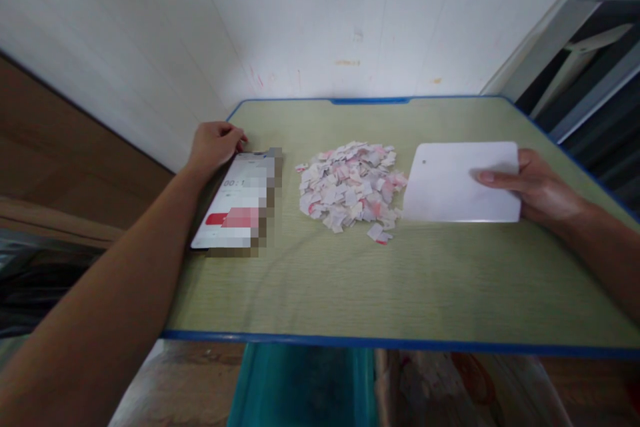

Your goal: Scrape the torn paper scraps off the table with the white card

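Observation:
A heap of small torn paper pieces [347, 187], white with pink and red marks, lies in the middle of the table. My right hand [543, 183] grips a flat white sheet-like board [450, 180] with a small hole near one corner, thumb on top and fingers underneath. The board's left edge meets the right side of the heap. At the table's left edge, my left hand [217, 145] rests with its fingers curled, just beyond the top of a phone [235, 193]. Nothing shows in its fingers. The phone displays timer digits and a red button; part of it is pixelated.
The pale green table [320, 287] has a blue rim and stands against a white wall [320, 27]. Below its front edge are a teal bin [305, 387] and, to the right, a container [445, 387] holding paper scraps. A brown panel [65, 140] stands at left.

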